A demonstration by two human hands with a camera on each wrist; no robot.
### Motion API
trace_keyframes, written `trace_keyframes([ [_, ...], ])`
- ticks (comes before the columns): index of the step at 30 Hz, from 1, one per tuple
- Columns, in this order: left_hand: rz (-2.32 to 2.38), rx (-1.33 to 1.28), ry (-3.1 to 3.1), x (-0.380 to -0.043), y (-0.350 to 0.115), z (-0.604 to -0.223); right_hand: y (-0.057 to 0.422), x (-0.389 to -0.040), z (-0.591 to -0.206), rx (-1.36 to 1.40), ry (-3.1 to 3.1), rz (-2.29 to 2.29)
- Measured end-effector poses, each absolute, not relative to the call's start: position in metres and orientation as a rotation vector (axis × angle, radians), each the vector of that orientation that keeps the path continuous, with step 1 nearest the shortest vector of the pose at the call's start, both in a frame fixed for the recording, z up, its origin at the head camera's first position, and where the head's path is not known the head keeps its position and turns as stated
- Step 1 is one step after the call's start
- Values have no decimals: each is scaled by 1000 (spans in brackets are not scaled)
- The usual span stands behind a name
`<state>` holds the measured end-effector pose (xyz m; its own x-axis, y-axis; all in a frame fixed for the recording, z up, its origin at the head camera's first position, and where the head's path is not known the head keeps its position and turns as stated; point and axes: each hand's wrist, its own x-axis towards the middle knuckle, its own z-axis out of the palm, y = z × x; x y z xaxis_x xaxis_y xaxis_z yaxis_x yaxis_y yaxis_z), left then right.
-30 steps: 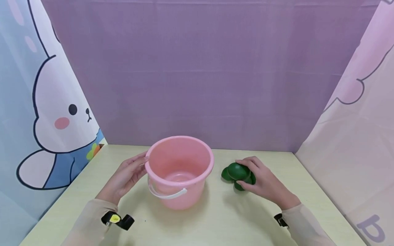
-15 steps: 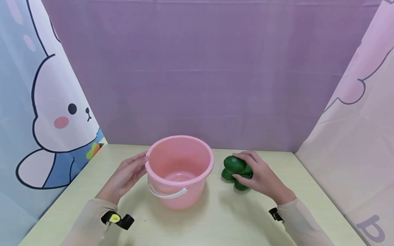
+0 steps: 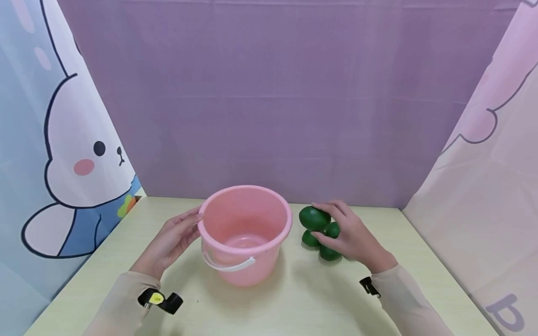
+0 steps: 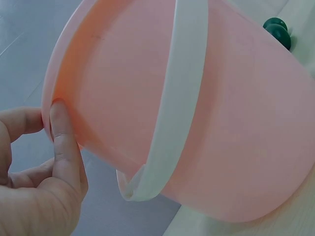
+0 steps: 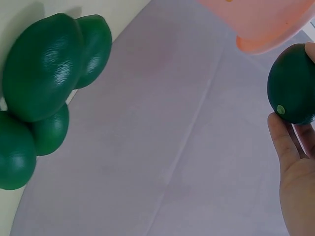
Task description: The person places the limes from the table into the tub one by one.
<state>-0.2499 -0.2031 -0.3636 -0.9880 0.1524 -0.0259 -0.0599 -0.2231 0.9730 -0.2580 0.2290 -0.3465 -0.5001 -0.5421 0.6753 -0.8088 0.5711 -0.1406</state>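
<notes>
Pinching one egg-shaped dark-green fruit (image 3: 315, 218) between the thumb and fingers of the right hand (image 3: 357, 239), I have it above the counter (image 3: 235, 315), near the right side of the pink bucket (image 3: 252, 271) and apart from the four similar fruits (image 5: 44, 88) clustered on the surface. With the left hand (image 3: 174, 238), I keep the fingers clamped on the left side of the rim (image 3: 201, 230), while the white handle (image 3: 231, 268) hangs at the near side

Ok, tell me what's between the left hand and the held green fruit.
In the head view, the pink bucket stands between the left hand and the held fruit.
</notes>
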Motion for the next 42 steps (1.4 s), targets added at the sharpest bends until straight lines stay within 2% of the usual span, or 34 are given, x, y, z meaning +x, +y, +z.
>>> trace_keyframes([
  [42,2359,152,1860,-249,-207,-365,180,-277,-317,1197,-2102,683],
])
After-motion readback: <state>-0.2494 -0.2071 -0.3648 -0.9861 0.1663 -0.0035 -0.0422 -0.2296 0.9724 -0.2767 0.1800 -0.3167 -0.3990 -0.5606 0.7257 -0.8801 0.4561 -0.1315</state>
